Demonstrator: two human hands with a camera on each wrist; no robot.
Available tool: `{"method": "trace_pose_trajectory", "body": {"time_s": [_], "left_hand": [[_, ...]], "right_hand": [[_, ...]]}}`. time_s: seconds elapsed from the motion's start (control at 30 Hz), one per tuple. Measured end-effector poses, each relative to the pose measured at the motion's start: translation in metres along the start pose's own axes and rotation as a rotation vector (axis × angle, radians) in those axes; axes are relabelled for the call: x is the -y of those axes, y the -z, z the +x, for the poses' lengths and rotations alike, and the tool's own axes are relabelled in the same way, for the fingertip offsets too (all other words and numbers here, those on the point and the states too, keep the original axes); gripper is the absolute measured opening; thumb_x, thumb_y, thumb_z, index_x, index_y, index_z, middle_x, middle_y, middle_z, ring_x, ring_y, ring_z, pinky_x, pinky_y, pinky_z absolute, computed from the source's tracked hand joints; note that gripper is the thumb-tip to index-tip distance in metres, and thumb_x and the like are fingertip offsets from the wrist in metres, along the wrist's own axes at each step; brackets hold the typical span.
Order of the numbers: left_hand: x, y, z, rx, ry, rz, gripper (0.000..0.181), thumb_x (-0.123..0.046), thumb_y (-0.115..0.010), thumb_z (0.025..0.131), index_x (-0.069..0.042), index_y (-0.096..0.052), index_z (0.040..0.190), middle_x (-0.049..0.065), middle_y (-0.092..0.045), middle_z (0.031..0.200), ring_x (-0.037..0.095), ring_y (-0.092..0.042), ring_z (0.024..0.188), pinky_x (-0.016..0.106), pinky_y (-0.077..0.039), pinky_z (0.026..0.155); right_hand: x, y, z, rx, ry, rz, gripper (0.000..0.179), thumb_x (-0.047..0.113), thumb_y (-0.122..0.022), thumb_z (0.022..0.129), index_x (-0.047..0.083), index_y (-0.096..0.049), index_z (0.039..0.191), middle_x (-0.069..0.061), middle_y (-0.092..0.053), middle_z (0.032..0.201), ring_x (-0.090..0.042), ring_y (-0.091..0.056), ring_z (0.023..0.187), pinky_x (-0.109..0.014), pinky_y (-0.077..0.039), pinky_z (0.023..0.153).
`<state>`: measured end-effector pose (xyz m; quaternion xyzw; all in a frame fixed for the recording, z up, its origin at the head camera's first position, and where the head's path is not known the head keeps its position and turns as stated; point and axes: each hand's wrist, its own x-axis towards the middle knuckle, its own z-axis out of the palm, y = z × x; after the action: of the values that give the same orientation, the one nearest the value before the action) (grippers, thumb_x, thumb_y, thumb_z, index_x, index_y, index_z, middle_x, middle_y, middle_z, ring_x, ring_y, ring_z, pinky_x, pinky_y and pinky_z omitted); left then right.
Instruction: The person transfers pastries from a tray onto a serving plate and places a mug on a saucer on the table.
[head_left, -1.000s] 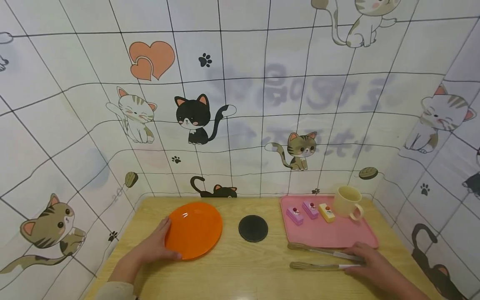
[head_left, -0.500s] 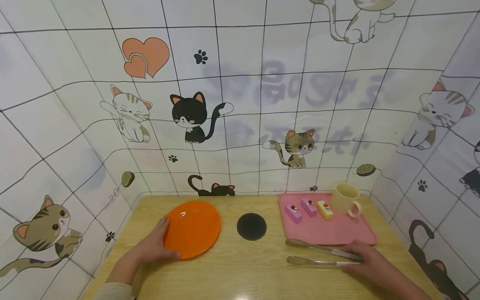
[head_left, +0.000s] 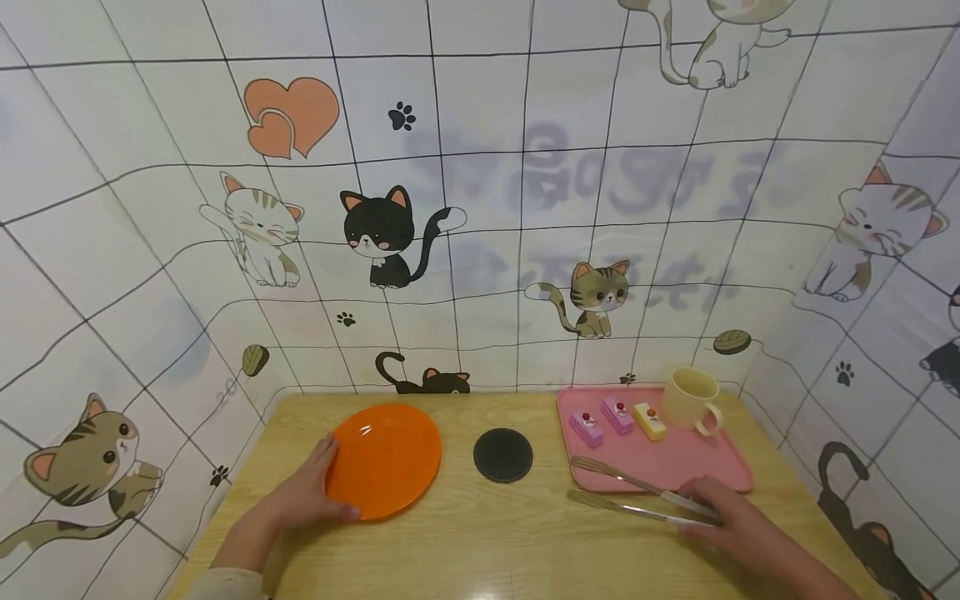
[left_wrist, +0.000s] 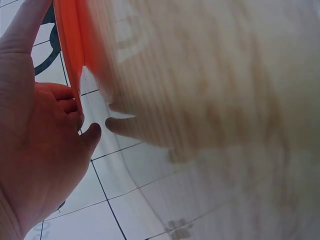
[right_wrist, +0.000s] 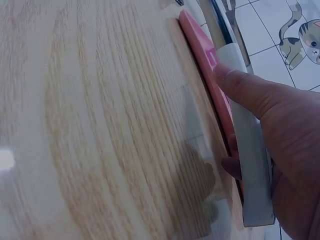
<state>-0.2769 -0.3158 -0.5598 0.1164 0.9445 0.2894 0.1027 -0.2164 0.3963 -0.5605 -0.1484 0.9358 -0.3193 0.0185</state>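
Observation:
An orange plate (head_left: 386,462) lies on the left of the wooden table. My left hand (head_left: 303,492) holds its near left rim, thumb at the front and fingers along the side; the left wrist view shows fingertips right at the plate's edge (left_wrist: 72,45). On the right, my right hand (head_left: 723,512) grips metal tongs by their white handle (right_wrist: 250,150). The tongs' two arms (head_left: 630,479) are spread and point left, the far tip overlapping the pink tray (head_left: 697,468). Nothing shows between the tips. Two pink cake pieces (head_left: 587,428) and a yellow one (head_left: 649,422) sit on the tray.
A cream mug (head_left: 686,404) stands at the tray's back right corner. Between plate and tray lies a round black coaster (head_left: 503,455). White tiled walls with printed cats (head_left: 378,237) enclose the table's back and sides.
The tongs have swung slightly away from me, their far tip now over the tray's near edge. The left hand and plate stay put.

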Motion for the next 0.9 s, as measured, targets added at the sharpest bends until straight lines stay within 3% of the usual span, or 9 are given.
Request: {"method": "trace_pose_trajectory", "body": {"time_s": [0.13, 0.37, 0.57, 0.77, 0.9], "left_hand": [[-0.002, 0.001, -0.001, -0.012, -0.005, 0.013, 0.143, -0.056, -0.099, 0.077, 0.013, -0.016, 0.17, 0.036, -0.005, 0.179, 0.059, -0.01, 0.164, 0.072, -0.02, 0.128], [-0.006, 0.001, -0.003, -0.024, -0.012, 0.004, 0.141, -0.054, -0.099, 0.077, 0.014, -0.016, 0.17, 0.038, -0.004, 0.178, 0.059, -0.009, 0.164, 0.074, -0.022, 0.128], [-0.007, 0.001, -0.002, -0.021, 0.002, 0.002, 0.141, -0.054, -0.099, 0.077, 0.013, -0.016, 0.17, 0.036, -0.005, 0.179, 0.058, -0.008, 0.165, 0.073, -0.021, 0.128], [-0.008, 0.001, -0.002, -0.027, 0.0, 0.001, 0.142, -0.053, -0.099, 0.077, 0.013, -0.016, 0.17, 0.036, -0.005, 0.179, 0.059, -0.008, 0.164, 0.073, -0.019, 0.129], [-0.006, 0.0, -0.001, -0.021, 0.002, 0.015, 0.142, -0.055, -0.099, 0.077, 0.013, -0.016, 0.17, 0.036, -0.005, 0.179, 0.059, -0.008, 0.164, 0.072, -0.02, 0.128]], "right_hand": [[0.006, 0.0, 0.003, -0.022, -0.061, -0.024, 0.039, 0.041, -0.088, 0.095, 0.019, -0.068, 0.119, 0.008, -0.063, 0.105, -0.004, -0.053, 0.089, -0.026, -0.048, 0.076], [0.007, -0.005, 0.004, -0.184, 0.022, -0.139, 0.037, 0.031, -0.093, 0.092, 0.019, -0.067, 0.115, 0.009, -0.059, 0.097, -0.002, -0.049, 0.081, -0.028, -0.046, 0.067], [0.009, -0.002, 0.008, -0.235, -0.032, -0.149, 0.038, 0.033, -0.095, 0.09, 0.018, -0.069, 0.113, 0.007, -0.061, 0.099, -0.006, -0.051, 0.082, -0.028, -0.046, 0.068], [0.014, 0.001, 0.015, -0.211, -0.095, -0.138, 0.042, 0.034, -0.095, 0.089, 0.015, -0.068, 0.114, 0.002, -0.062, 0.1, -0.014, -0.053, 0.085, -0.029, -0.045, 0.069], [0.016, 0.0, 0.016, -0.189, -0.092, -0.121, 0.042, 0.03, -0.094, 0.091, 0.012, -0.065, 0.115, 0.002, -0.06, 0.1, -0.011, -0.051, 0.083, -0.028, -0.045, 0.068]]}}
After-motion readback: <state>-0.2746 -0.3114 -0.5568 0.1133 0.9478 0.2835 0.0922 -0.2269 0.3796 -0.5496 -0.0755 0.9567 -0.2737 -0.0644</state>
